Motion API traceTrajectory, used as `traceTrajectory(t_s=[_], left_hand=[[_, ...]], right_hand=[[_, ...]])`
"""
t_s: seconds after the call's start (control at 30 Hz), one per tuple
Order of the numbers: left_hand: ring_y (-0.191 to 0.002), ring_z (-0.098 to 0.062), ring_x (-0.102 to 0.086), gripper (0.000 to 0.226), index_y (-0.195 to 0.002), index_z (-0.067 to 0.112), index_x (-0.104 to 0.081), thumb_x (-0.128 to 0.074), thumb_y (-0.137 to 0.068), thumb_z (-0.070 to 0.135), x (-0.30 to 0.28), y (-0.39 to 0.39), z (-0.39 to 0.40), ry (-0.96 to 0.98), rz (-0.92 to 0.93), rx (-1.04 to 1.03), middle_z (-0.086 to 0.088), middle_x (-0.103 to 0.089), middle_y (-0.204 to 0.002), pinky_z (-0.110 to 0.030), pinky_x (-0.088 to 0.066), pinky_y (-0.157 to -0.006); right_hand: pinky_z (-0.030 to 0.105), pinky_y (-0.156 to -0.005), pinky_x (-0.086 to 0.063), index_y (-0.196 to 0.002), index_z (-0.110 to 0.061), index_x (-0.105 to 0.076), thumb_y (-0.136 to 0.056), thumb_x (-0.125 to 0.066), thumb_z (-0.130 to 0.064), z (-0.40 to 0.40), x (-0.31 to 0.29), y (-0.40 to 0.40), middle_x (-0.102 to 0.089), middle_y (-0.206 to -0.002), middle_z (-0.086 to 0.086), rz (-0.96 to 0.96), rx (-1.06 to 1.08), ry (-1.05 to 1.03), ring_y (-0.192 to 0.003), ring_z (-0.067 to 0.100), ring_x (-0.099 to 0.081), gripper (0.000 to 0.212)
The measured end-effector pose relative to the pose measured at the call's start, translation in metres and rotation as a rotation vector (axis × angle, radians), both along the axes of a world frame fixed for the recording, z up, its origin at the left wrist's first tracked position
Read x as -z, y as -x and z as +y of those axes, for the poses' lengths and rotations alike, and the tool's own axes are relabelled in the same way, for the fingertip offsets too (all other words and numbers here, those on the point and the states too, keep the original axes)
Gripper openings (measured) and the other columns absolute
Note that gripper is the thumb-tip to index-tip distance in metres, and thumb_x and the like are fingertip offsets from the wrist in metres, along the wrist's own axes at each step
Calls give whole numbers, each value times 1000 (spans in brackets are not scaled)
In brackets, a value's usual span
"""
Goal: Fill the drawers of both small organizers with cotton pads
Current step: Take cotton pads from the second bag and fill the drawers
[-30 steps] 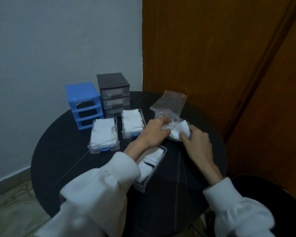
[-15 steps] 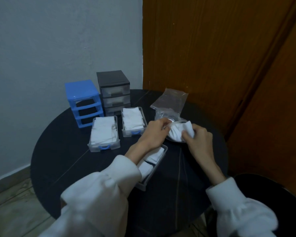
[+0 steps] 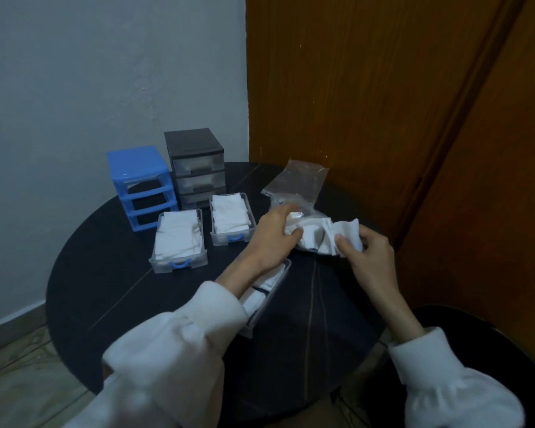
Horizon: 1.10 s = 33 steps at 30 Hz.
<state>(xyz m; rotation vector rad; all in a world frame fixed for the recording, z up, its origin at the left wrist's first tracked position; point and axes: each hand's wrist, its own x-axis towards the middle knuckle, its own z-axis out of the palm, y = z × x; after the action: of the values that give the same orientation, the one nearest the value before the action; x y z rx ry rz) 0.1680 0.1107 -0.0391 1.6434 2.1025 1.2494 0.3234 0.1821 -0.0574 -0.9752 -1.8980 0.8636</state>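
Reaching forward over a round black table [image 3: 112, 304], two white sleeves fill the near edge of the view. Under the left forearm lies a clear drawer [image 3: 267, 296], partly hidden, with a few white pads in it. Left hand [image 3: 274, 239] pinches the left end of a bunch of cotton pads [image 3: 314, 234]; right hand [image 3: 363, 254] grips the right end, thumb on top, fingers curled beneath. The bunch sits at the mouth of a clear plastic bag [image 3: 297, 183], which lies flat behind it toward the wooden door [image 3: 368, 88].

Left of the hands, two more clear drawers rest on the table, each with a blue handle facing the viewer. Near-left drawer [image 3: 179, 239]: packed full of white pads. Next drawer [image 3: 230, 222], just right of it and farther back: also full.

Farthest back, against the grey wall: blue organizer [image 3: 139, 183], all three slots open and dark. Black organizer [image 3: 195, 165] just beside it on the right, three translucent drawers in place, white showing through the upper two.
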Motion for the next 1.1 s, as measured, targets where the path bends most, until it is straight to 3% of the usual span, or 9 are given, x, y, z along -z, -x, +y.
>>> traceTrajectory(t_s=[0.07, 0.17, 0.27, 0.43, 0.53, 0.67, 0.77, 0.9, 1.1], left_hand=[[-109, -8, -49, 29, -115, 20, -57, -62, -86, 14, -3, -6, -4, -126, 23, -43, 2, -56, -116, -15, -35, -89], [-78, 6, -51, 3, -89, 21, -62, -63, -87, 19, -12, -17, -10, -165, -119, 2, 13, -58, -85, -8, -38, -67], [-67, 7, -53, 16, -88, 15, -66, -66, -85, 31, -14, -27, -11, -46, -241, 72, 10, -61, -78, -5, -40, -60], [-70, -8, -60, 16, -91, 8, -67, -69, -83, 22, -7, -34, -6, -28, -275, 12, -2, -67, -81, -13, -46, -63], [-70, -6, -60, 11, -92, 8, -68, -67, -85, 16, -6, -31, -7, -48, -296, 0, -2, -68, -82, -12, -46, -64], [-75, -12, -64, 7, -93, 13, -67, -65, -86, 14, -6, -25, -9, -66, -369, 20, -5, -68, -85, -18, -51, -69], [-81, -14, -66, 9, -95, 11, -67, -62, -88, 13, -6, -23, -10, -74, -459, 69, -7, -70, -89, -21, -53, -74], [-76, -17, -65, 10, -85, 12, -67, -59, -91, 14, -5, -19, -12, -66, -615, 81, -5, -69, -79, -32, -53, -75], [-71, -15, -63, 18, -78, 9, -64, -55, -93, 11, -4, -13, -14, -61, -760, 52, -4, -64, -71, -24, -52, -67]], right_hand=[[14, -63, -44, -85, -28, -58, -88, -61, -20, -2, 0, -3, -57, -75, -13, 16, -1, -6, -72, 0, -57, 9], [17, -65, -45, -82, -33, -55, -89, -60, -21, -6, -1, -5, -58, -76, -11, 24, -11, -23, -74, 1, -58, 16], [12, -61, -46, -80, -37, -55, -89, -61, -22, -13, -4, -4, -60, -75, -12, 60, -51, -28, -73, -3, -59, 18], [3, -62, -43, -89, -27, -61, -87, -64, -25, -21, -7, -1, -60, -77, -16, 115, -122, -19, -74, -15, -56, 5], [5, -67, -45, -101, -25, -63, -84, -67, -27, -19, -6, -2, -64, -87, -17, 136, -161, 26, -82, -11, -60, 17], [6, -68, -46, -91, -33, -60, -89, -61, -22, -18, -9, -5, -64, -87, -15, 158, -198, 55, -81, -11, -60, 12], [14, -72, -47, -85, -37, -60, -91, -58, -23, -16, -8, -5, -65, -88, -12, 156, -179, 68, -85, -5, -60, 15], [27, -80, -50, -100, -24, -65, -89, -59, -23, -12, -6, -5, -67, -97, -4, 230, -151, 195, -93, 10, -62, 13], [11, -65, -50, -97, -18, -65, -88, -60, -17, -15, -14, -5, -67, -95, -1, 335, -229, 254, -82, 1, -64, 11]])
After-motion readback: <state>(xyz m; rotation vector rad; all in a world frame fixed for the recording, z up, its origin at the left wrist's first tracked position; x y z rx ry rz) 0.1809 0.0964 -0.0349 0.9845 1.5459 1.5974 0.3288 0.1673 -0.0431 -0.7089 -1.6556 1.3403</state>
